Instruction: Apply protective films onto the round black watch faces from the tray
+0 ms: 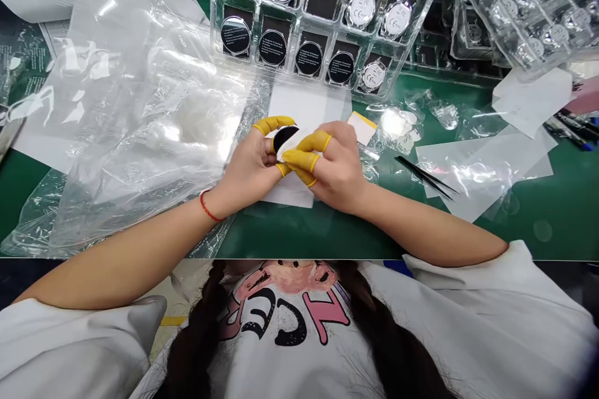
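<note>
My left hand (248, 165), with yellow finger cots and a red string at the wrist, pinches a black round disc (284, 137) at its edge. My right hand (330, 165), also wearing yellow cots, closes on the disc from the other side, and its fingers hide the lower part. A white sheet (299, 106) lies under both hands. Just right of my right hand is a small white card with a yellow edge (362, 128).
A clear tray (322, 12) of round black-labelled and silver discs stands ahead. Another tray (528, 0) sits at the upper right. Crumpled plastic bags (140, 118) cover the left of the green mat (552, 218). Black tweezers (423, 176) lie to the right, with pens (571, 128) beyond.
</note>
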Demonstrator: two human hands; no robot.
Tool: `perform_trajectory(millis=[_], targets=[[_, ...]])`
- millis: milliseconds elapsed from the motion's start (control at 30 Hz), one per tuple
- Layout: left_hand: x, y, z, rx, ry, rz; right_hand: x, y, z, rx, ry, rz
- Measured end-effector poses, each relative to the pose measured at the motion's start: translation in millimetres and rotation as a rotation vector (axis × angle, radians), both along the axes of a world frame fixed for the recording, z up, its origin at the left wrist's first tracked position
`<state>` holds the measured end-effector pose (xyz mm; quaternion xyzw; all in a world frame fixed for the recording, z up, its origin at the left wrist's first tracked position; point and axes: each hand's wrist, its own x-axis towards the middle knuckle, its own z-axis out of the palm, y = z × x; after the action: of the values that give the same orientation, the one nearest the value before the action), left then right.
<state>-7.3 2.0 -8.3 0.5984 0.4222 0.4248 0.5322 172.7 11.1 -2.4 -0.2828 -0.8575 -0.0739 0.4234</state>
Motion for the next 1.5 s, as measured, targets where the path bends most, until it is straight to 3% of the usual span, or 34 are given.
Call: perform_trajectory(millis=[133, 300, 567, 633, 767, 867, 1067, 1267, 1400, 1500], targets=[[-0.7, 2.0, -4.4, 0.074, 0.047, 0.030, -12.2, 2.5, -2.8, 0.039, -0.014, -0.045], [4.9, 2.4, -7.1, -0.022, -0.075, -0.034, -6.1, 16.8, -4.9, -0.246, -0.079, -0.199], [2.8, 2.0, 7.5, -0.099, -0.096, -0.036, 23.9, 36.7, 3.6, -0.419, -0.086, -0.289], [-2.2, 7.1, 12.5, -0.067, -0.097, 0.011, 38.5, 38.4, 14.8, -0.474, -0.060, -0.259], [-11.9, 17.6, 19.3, -0.010, -0.103, 0.169, 56.5, 34.6, 40.0, -0.593, -0.053, -0.053], [-12.0, 17.6, 21.8, -0.036, -0.079, 0.162, 51.6, 27.2, 50.4, -0.565, -0.057, 0.038], [-3.6, 6.6, 18.5, -0.069, -0.033, 0.050, 22.7, 9.1, 46.6, -0.423, -0.254, 0.203], [-7.1, 7.7, 5.0, -0.013, -0.034, 0.015, 13.4, 0.3, 33.4, -0.414, -0.322, 0.252], [-7.3, 8.2, 5.7, -0.015, -0.069, 0.005, 17.8, -2.6, 35.7, -0.452, -0.260, 0.332], [-6.5, 8.9, 9.7, -0.002, -0.077, 0.045, 26.8, 1.1, 44.2, -0.491, -0.066, 0.211]])
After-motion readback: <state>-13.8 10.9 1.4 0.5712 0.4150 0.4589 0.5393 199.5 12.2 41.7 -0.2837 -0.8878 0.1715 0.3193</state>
